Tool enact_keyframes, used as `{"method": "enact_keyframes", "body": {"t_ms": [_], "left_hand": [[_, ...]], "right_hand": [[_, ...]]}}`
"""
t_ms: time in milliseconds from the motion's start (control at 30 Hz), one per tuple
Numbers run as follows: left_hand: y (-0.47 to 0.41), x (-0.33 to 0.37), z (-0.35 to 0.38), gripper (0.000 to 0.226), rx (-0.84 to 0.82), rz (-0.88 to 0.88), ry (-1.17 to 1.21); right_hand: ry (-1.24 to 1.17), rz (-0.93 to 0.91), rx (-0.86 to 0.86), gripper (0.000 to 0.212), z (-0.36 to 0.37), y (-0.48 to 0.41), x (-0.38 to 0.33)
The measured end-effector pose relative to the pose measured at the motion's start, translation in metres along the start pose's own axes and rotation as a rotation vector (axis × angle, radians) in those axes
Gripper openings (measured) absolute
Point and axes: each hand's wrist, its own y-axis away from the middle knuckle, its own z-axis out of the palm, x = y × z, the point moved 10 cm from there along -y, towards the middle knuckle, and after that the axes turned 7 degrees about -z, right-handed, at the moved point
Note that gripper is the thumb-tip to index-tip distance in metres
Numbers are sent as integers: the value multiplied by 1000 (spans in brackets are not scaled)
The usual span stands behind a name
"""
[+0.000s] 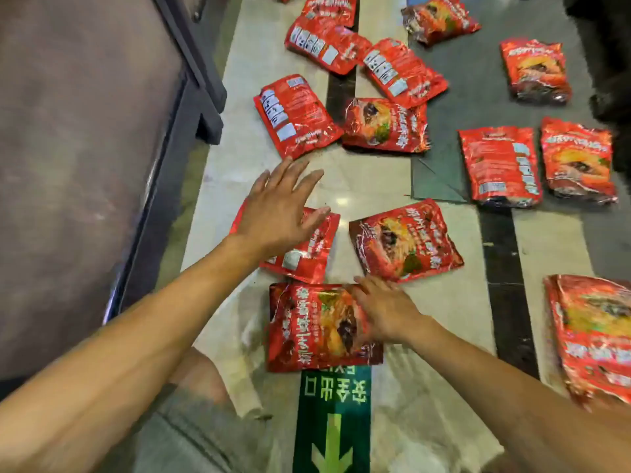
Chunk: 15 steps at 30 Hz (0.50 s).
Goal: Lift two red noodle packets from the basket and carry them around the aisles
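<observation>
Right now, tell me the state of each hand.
Left hand: open, fingers spread above a red packet, holding nothing.
Right hand: open, fingers flat on the nearest red packet.

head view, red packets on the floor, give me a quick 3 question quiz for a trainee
1. True or false: the right hand rests on the nearest packet.
2. Which way does the packet under the left hand lie? A picture side up, B label side up.
3. What green thing does the nearest packet partly cover?

Key:
1. True, its fingers lie across the picture side.
2. B, the label-side packet shows white panels; the left hand's fingers are spread straight above it.
3. The green floor sign with an arrow.
</observation>
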Motion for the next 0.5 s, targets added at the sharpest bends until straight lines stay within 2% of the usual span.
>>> {"method": "enact_keyframes", "body": {"t_ms": [100, 233, 400, 500], "left_hand": [[-4, -23, 24, 68, 3, -67, 26], [-2, -43, 40, 65, -9, -147, 164], [1, -61, 42, 70, -15, -199, 247], [-1, -70, 41, 72, -20, -227, 320]], "right_hand": [[97, 4, -136, 131, 60, -34, -8], [195, 7, -210, 134, 117, -58, -8], [219, 42, -127, 112, 134, -70, -6], [174, 27, -54, 91, 126, -73, -5]]}}
